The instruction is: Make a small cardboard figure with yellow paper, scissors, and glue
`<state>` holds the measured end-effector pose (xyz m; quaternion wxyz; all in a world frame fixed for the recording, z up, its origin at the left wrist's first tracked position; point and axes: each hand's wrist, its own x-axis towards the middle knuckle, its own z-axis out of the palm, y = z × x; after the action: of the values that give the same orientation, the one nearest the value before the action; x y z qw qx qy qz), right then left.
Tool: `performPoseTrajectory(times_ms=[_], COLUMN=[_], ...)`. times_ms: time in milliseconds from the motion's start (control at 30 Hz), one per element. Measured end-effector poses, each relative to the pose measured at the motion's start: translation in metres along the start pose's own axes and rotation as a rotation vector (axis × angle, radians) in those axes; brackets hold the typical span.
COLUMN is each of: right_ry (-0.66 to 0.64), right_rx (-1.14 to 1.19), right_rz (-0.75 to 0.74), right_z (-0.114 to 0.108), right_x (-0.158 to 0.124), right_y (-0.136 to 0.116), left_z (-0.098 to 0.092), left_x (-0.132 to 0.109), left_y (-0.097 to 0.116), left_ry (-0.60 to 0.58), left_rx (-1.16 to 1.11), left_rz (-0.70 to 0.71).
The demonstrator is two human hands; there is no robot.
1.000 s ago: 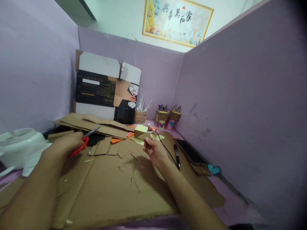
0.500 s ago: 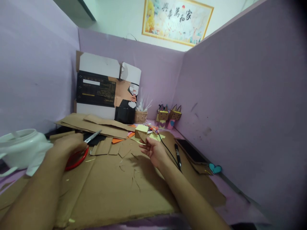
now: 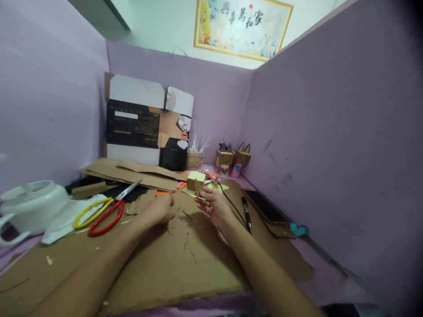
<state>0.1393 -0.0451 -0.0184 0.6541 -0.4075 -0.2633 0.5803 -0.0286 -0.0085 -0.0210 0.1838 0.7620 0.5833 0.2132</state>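
My right hand (image 3: 214, 207) pinches a small brown cardboard piece (image 3: 198, 188) upright above the big cardboard sheet (image 3: 158, 259). My left hand (image 3: 158, 208) rests on that sheet with its fingers curled over cut cardboard scraps (image 3: 140, 203); what it grips, if anything, is hidden. The red and yellow scissors (image 3: 105, 210) lie on the table to the left, free of both hands. A small yellow-topped cardboard box (image 3: 195, 178) stands just behind my right hand.
A white pot (image 3: 31, 206) and white paper sit far left. A printed carton (image 3: 145, 125) leans on the back wall over stacked cardboard strips (image 3: 128, 171). A black pen (image 3: 246, 212), a phone (image 3: 264, 206), a black cable, a teal heart (image 3: 298, 229) and paper figures (image 3: 233, 159) lie right.
My left hand let go of the scissors, which now lie on the table, and moved right onto the cardboard scraps. My right hand kept its cardboard piece almost still.
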Motion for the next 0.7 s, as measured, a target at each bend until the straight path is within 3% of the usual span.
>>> performPoseTrajectory(times_ms=[133, 433, 700], right_ry=[-0.006, -0.095, -0.218], right_rx=[0.029, 0.000, -0.044], right_rz=[-0.034, -0.077, -0.114], right_z=[-0.001, 0.007, 0.010], right_x=[0.002, -0.009, -0.013], right_y=[0.001, 0.010, 0.018], left_z=[-0.007, -0.014, -0.005], left_x=[0.000, -0.012, -0.013], left_y=[0.003, 0.029, 0.030], left_ry=[0.032, -0.044, 0.030], left_rx=[-0.253, -0.964, -1.121], left_rz=[-0.004, 0.052, -0.018])
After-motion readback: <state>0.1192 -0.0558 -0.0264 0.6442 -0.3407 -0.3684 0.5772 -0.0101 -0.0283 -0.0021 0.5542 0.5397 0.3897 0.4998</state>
